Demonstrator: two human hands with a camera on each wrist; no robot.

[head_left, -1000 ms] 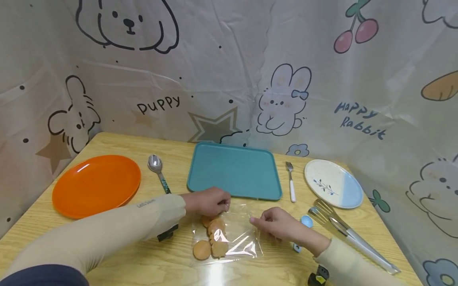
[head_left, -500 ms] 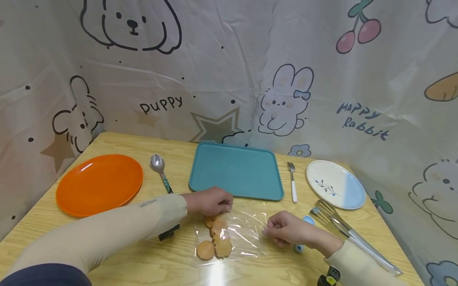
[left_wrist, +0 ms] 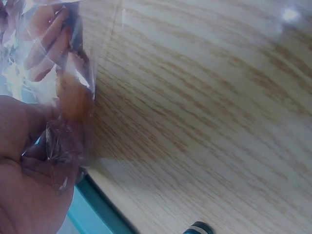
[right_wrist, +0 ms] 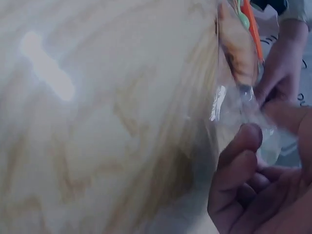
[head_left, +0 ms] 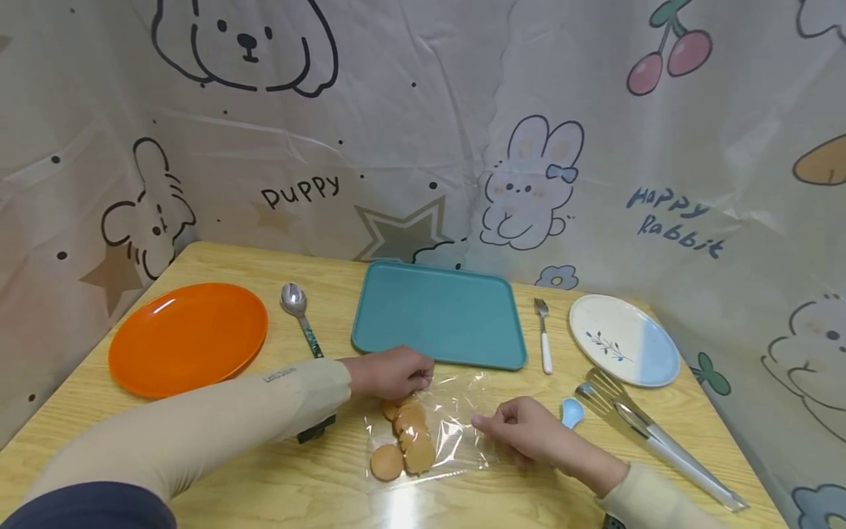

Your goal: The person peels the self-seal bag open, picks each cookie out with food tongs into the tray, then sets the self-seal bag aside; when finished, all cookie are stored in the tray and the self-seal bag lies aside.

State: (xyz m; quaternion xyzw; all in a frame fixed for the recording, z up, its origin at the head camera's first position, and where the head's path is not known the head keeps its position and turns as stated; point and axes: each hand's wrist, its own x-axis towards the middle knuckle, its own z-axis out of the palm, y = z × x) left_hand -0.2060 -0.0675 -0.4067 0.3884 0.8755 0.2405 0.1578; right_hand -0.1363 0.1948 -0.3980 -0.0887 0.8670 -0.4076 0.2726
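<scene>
A clear plastic bag [head_left: 457,437] with several round tan biscuits [head_left: 418,448] inside lies over the wooden table, the biscuits gathered in its left half. My left hand [head_left: 393,371] pinches the bag's top left edge; crumpled film shows between thumb and fingers in the left wrist view. At the bag's right edge is my right hand [head_left: 529,432], thumb stretched along the film and fingers curled beneath. The right wrist view shows the film between its blurred thumb [right_wrist: 287,117] and fingertips [right_wrist: 249,137].
Just behind the hands lies a teal tray [head_left: 439,316]. To the left are an orange plate [head_left: 188,338] and a spoon [head_left: 295,303]. On the right lie a small fork [head_left: 545,342], a white-and-blue plate [head_left: 621,342], metal tongs [head_left: 661,437] and a light blue spoon [head_left: 572,413].
My right hand pulled the bag's right edge rightward, then came back left with its thumb extended again. The left hand keeps its grip on the bag.
</scene>
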